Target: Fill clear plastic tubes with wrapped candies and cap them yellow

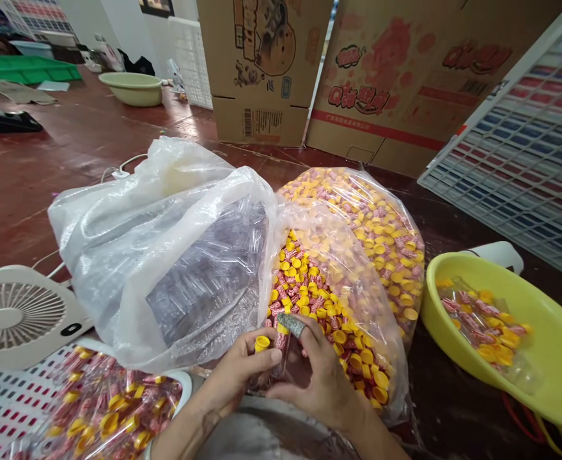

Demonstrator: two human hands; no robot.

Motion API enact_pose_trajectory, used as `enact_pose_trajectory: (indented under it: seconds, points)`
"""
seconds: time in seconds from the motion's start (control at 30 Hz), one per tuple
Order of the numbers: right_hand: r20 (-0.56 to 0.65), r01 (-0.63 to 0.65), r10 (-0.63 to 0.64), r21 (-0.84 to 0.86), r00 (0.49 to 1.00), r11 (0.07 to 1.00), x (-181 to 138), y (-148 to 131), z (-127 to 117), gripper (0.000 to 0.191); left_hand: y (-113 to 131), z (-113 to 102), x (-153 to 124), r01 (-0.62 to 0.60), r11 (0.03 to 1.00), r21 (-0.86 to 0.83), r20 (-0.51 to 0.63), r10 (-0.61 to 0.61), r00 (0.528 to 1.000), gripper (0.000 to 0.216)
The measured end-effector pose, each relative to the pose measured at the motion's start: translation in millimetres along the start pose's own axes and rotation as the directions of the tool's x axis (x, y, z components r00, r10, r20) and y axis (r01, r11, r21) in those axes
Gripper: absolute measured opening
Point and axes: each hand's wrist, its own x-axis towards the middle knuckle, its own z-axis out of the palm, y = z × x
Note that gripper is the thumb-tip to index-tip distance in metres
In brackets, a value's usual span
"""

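Note:
My left hand is closed, with the thumb and fingers pinching a small piece with a yellow cap. My right hand, a grey-green wrap on one finger, curls round a clear plastic tube. At the tube's top sits another yellow-capped piece with a red-and-white wrapper. Both hands meet in front of an open clear bag full of such yellow-capped pieces. Beside it on the left, a white translucent bag holds many clear tubes. My palms partly hide the tube's lower end.
Lower left, a white perforated basket holds filled tubes, with a white fan over its edge. A yellow basin with more pieces stands at right. Cardboard boxes and a white grid rack bound the far side.

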Motion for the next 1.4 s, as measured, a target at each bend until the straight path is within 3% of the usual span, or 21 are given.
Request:
enact_pose_trajectory:
  seconds: [0.17, 0.27, 0.3, 0.37, 0.43, 0.47, 0.53, 0.6, 0.8, 0.93, 0.97, 1.03, 1.13, 1.23, 1.4]
  points:
    - [-0.051, 0.105, -0.118, -0.215, 0.992, 0.971, -3.1, -1.3, 14.2, 0.064, 1.9, 4.4, 5.8, -0.015, 1.000, 0.015, 0.061, 0.014, 0.998, 0.036]
    - [0.081, 0.126, -0.110, -0.226, 0.991, 0.966, 3.8, 0.7, 3.9, 0.084, 13.9, -2.5, 14.7, -0.078, 0.945, 0.317, 0.056, 0.064, 0.996, 0.034]
    - [0.116, 0.113, -0.088, -0.238, 0.989, 0.965, 6.7, 3.8, -2.7, 0.092, 21.7, -7.3, 18.2, -0.126, 0.852, 0.509, 0.008, 0.141, 0.990, 0.028]
    - [0.088, 0.039, -0.014, -0.293, 0.996, 0.955, 11.3, 14.1, -16.4, 0.089, 42.7, -19.7, 25.6, -0.143, 0.493, 0.858, -0.071, 0.390, 0.918, 0.015]
    - [-0.011, -0.067, 0.067, -0.367, 0.998, 0.928, 13.0, 27.4, -25.9, 0.055, 67.0, -32.7, 34.1, -0.022, 0.096, 0.995, -0.039, 0.592, 0.805, 0.021]
    - [-0.037, -0.103, 0.096, -0.398, 0.995, 0.912, 13.0, 33.6, -27.8, 0.034, 78.5, -38.3, 39.0, 0.039, -0.045, 0.998, -0.001, 0.632, 0.775, 0.028]
    - [0.005, -0.106, 0.121, -0.447, 0.993, 0.888, 12.4, 42.1, -25.6, 0.005, 96.6, -45.9, 50.3, 0.091, -0.203, 0.975, 0.058, 0.628, 0.776, 0.038]
    - [0.096, -0.054, 0.115, -0.486, 0.989, 0.872, 13.4, 44.8, -16.7, 0.009, 106.1, -48.3, 63.2, 0.076, -0.287, 0.955, 0.113, 0.588, 0.801, 0.040]
    - [0.171, 0.016, 0.102, -0.579, 0.980, 0.815, 28.1, 43.0, 15.9, 0.014, 106.0, -41.2, 88.9, -0.094, -0.255, 0.962, 0.213, 0.494, 0.843, 0.031]
    - [0.165, 0.015, 0.090, -0.546, 0.982, 0.838, 32.3, 45.9, 11.0, 0.007, 100.4, -38.0, 70.0, -0.174, -0.127, 0.977, 0.214, 0.517, 0.829, 0.021]
    - [0.125, -0.012, 0.090, -0.520, 0.988, 0.854, 31.8, 45.5, 5.5, 0.003, 96.7, -37.1, 61.1, -0.199, -0.048, 0.979, 0.195, 0.524, 0.829, 0.023]
    - [0.011, -0.076, 0.088, -0.400, 0.996, 0.913, 30.2, 41.8, -8.1, 0.007, 86.4, -34.4, 42.8, -0.261, 0.196, 0.945, 0.136, 0.489, 0.862, 0.027]
    - [-0.119, -0.126, 0.113, -0.102, 0.986, 0.987, 29.6, 29.7, -25.4, 0.012, 68.1, -27.4, 22.1, -0.240, 0.558, 0.794, 0.073, 0.306, 0.949, 0.026]
    - [-0.044, -0.100, 0.100, -0.006, 0.994, 0.995, 32.7, 13.8, -31.6, 0.011, 55.1, -18.4, 13.3, -0.160, 0.686, 0.710, 0.039, 0.188, 0.981, 0.025]
    - [0.149, 0.044, -0.043, -0.001, 0.988, 0.999, 36.6, -5.1, -28.8, 0.012, 44.7, -8.3, 12.1, -0.141, 0.869, 0.474, 0.007, 0.157, 0.988, 0.026]
